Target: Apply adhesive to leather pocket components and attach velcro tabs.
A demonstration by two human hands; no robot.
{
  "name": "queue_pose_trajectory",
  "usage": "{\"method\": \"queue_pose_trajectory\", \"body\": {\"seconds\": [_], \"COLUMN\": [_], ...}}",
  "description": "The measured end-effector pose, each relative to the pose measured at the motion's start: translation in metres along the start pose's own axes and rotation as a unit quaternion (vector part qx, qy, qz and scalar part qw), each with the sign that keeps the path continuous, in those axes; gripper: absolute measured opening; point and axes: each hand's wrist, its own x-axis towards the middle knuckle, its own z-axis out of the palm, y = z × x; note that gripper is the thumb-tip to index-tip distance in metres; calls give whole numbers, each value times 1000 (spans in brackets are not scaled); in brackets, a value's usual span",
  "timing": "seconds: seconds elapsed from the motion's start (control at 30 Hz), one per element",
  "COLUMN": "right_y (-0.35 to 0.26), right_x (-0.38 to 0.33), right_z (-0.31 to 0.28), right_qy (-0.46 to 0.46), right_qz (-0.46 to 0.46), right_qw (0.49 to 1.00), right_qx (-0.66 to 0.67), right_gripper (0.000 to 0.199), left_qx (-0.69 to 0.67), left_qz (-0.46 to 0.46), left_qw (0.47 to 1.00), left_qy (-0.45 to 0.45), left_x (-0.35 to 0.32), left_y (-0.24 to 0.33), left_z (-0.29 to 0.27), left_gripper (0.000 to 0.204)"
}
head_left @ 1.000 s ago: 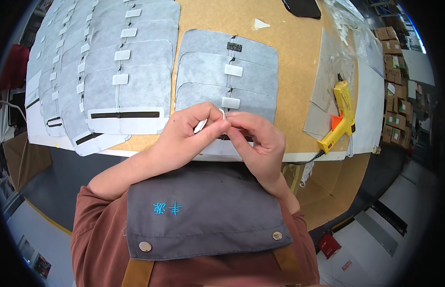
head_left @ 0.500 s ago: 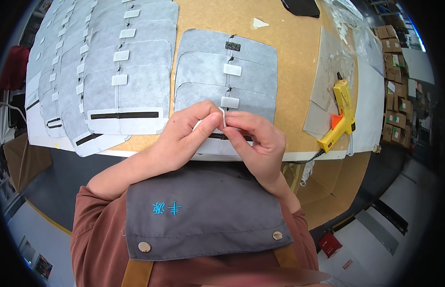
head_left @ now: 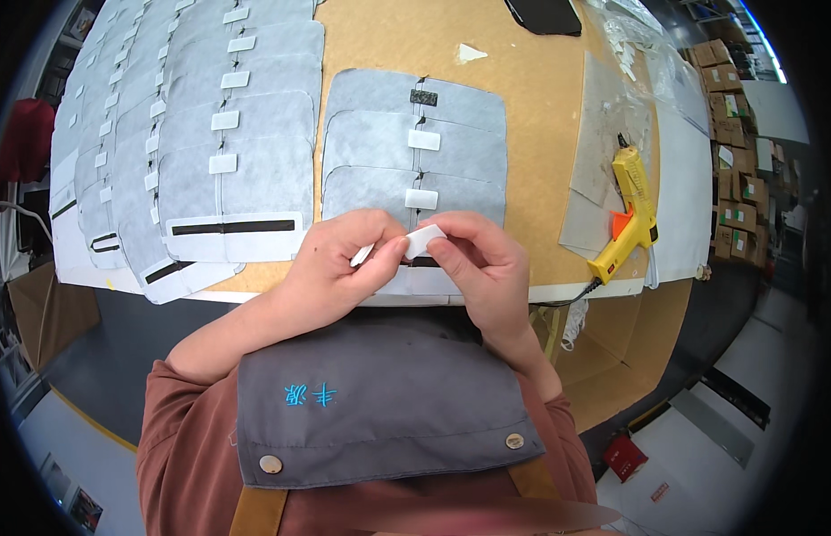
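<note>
Above the near edge of a tan worktable (head_left: 540, 143), a person's right hand (head_left: 487, 266) pinches a small white rectangular tab (head_left: 424, 240) between thumb and finger; the left hand (head_left: 333, 263) meets its opposite edge and clasps another white piece (head_left: 361, 255). From where I stand, the tab looks light, thin and pliable, best held by its edges.

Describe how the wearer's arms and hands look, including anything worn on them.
Both the left hand and right hand are bare, with no gloves, rings or watch visible. Reddish-brown sleeves stop short of the forearms, which are uncovered.
</note>
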Motion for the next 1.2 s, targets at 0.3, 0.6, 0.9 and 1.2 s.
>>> {"method": "queue_pose_trajectory", "body": {"seconds": [0.3,0.6,0.9,1.2], "right_y": [1,0,1,-10], "right_x": [0,-1,-2,56], "right_z": [10,8,9,-22], "right_qy": [24,9,25,130], "right_qz": [-260,-245,-93,-69], "right_qw": [912,923,985,932], "right_qx": [-315,-297,-146,-332], "right_gripper": [26,28,19,11], "left_qx": [-21,-1,11,-14], "left_qz": [-75,-60,4,-52], "left_qw": [997,998,1000,997], "left_qy": [23,17,5,50], "left_x": [2,1,3,21], "left_y": [9,4,-1,10], "left_z": [6,5,2,-22], "left_gripper": [18,15,9,12]}}
